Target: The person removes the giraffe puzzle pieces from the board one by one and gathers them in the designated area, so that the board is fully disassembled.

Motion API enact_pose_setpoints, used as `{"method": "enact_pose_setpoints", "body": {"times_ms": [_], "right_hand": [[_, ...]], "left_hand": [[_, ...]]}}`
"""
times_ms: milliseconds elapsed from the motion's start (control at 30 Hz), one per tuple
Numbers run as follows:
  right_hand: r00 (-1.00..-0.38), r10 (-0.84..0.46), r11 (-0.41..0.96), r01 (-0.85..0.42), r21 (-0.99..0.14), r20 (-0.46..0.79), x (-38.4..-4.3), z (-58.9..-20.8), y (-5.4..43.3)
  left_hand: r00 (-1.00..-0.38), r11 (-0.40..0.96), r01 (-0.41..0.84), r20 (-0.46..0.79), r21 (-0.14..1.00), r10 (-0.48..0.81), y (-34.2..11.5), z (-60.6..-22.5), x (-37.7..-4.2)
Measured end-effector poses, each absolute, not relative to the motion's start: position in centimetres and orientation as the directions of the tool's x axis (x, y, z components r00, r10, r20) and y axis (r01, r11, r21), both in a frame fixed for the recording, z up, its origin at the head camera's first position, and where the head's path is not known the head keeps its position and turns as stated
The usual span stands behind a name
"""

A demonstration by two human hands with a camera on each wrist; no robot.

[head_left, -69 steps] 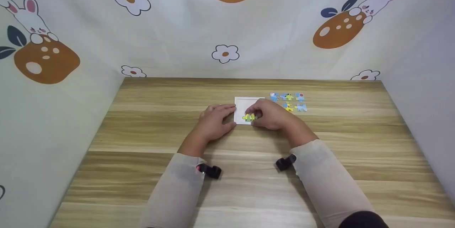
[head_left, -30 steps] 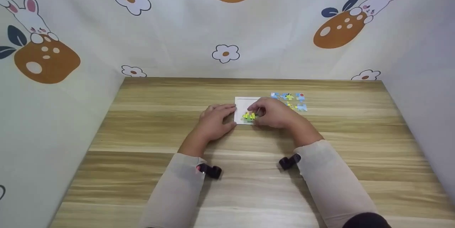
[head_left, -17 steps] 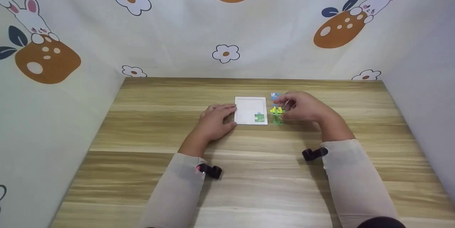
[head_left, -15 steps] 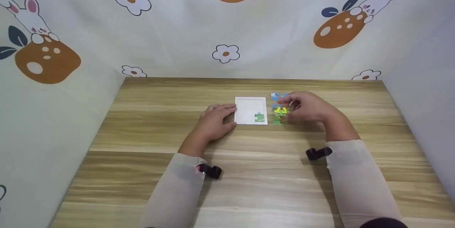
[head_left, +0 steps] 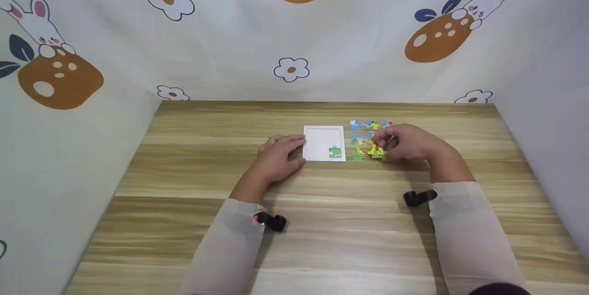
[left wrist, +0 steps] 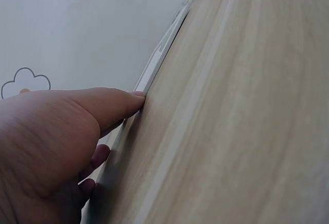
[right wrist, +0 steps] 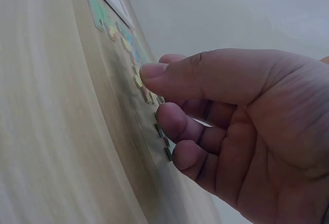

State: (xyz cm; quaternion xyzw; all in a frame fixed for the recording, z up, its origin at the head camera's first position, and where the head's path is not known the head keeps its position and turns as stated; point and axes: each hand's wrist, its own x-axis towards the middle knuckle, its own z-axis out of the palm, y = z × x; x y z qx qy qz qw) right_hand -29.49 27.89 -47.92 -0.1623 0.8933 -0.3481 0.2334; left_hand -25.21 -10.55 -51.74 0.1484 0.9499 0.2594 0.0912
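A square white puzzle tray (head_left: 316,142) lies on the table, with one green puzzle piece (head_left: 336,153) in its lower right corner. My left hand (head_left: 277,159) rests at the tray's left side, thumb and fingertips against the edge. To the right of the tray, my right hand (head_left: 407,142) pinches a yellow-and-green puzzle piece (head_left: 377,153) between thumb and fingers, low among the loose pieces. In the right wrist view the thumb (right wrist: 185,77) overlaps that yellow piece (right wrist: 149,95). The right fingers hide part of the loose pieces behind them.
Several loose puzzle pieces lie in rows right of the tray: blue ones (head_left: 355,125) at the back, a green one (head_left: 358,155) at the front. The wooden table (head_left: 322,230) meets a patterned cloth wall (head_left: 230,51) at its back edge.
My right hand has carried the yellow-and-green piece from over the tray rightward, then lower among the loose pieces. The green piece in the tray's corner has come into view. My left hand stays put.
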Motion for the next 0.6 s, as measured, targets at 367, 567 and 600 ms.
{"method": "enact_pose_setpoints", "body": {"times_ms": [367,567,600], "right_hand": [[-0.842,-0.441,0.725,-0.13,-0.676,-0.311,-29.38,-48.1,27.42],[-0.847,-0.429,0.729,-0.12,-0.674,-0.314,-29.36,-48.02,27.27],[-0.847,-0.434,0.725,-0.126,-0.677,-0.307,-29.37,-47.94,27.26]], "left_hand": [[-0.94,0.826,0.222,-0.11,0.519,0.322,-10.45,-51.71,-25.27],[-0.94,0.825,0.224,-0.109,0.519,0.323,-10.41,-51.61,-25.24],[-0.94,0.825,0.225,-0.107,0.519,0.324,-10.41,-51.6,-25.25]]}}
